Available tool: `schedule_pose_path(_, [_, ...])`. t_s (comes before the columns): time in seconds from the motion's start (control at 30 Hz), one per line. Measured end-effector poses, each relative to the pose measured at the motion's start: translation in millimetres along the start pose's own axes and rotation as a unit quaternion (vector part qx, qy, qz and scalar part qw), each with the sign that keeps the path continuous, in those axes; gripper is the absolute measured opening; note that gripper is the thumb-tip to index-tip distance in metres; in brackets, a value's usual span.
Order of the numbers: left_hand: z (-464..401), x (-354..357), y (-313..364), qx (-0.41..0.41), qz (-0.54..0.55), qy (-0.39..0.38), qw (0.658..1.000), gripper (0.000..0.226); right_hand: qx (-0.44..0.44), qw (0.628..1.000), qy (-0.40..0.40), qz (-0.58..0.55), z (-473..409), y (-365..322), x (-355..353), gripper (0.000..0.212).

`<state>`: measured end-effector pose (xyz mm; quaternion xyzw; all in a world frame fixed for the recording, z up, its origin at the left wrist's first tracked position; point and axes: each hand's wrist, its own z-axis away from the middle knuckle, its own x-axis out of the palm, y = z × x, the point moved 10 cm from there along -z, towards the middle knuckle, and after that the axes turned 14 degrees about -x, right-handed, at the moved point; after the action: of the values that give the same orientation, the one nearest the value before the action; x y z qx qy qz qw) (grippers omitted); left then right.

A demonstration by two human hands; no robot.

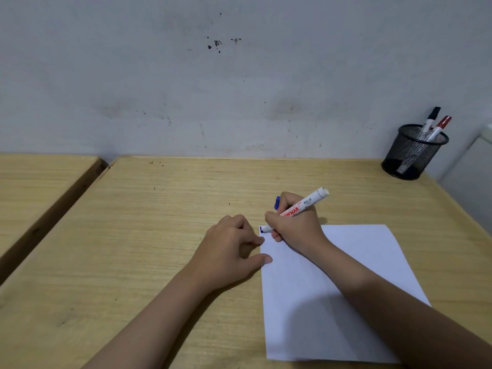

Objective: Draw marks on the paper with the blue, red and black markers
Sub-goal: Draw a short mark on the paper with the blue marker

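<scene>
A white sheet of paper [319,302] lies on the wooden desk [159,222], right of centre. My right hand [295,225] grips a white blue-ink marker [308,202], its tip touching the paper's far left corner, where a short blue mark [261,229] shows. The marker's blue cap [277,203] pokes out behind the fingers of that hand. My left hand [231,246] rests on the desk, fingertips and thumb pressing the paper's left edge. The black marker [431,118] and the red marker [442,125] stand in a black mesh cup [410,155] at the far right.
A grey stained wall rises just behind the desk. A second wooden table [40,187] stands to the left, a dark gap between them. A white object [476,161] sits beyond the desk's right edge.
</scene>
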<state>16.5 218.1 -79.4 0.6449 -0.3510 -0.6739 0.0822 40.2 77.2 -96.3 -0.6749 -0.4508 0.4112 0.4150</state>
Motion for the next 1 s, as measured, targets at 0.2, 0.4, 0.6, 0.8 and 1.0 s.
schedule_pose_path(0.2, [-0.2, -2.2, 1.1, 0.006, 0.002, 0.006, 1.0, 0.049, 0.0, 0.991, 0.099, -0.089, 0.9, -2.2, -16.3, 0.034])
schedule_pose_path(0.4, [-2.9, -1.6, -1.6, -0.008, 0.03, 0.021, 0.999, 0.028, -0.002, 0.979, 0.147, -0.14, 3.8, -8.5, -30.3, 0.027])
schedule_pose_path(0.6, [-32.0, -3.7, 11.9, -0.048, 0.027, 0.03, 0.998, 0.024, 0.008, 0.972, 0.171, -0.163, 4.4, -17.1, -47.5, 0.03])
schedule_pose_path(0.8, [-71.1, 4.7, 39.6, -0.052, 0.045, 0.031, 0.997, 0.029, -0.022, 0.965, 0.164, -0.202, -6.6, -37.5, -64.0, 0.018])
schedule_pose_path(1.0, [-91.4, 19.1, 35.9, -0.078, -0.003, -0.01, 0.997, 0.013, -0.047, 0.975, 0.12, -0.18, 4.0, -52.2, -83.9, 0.02])
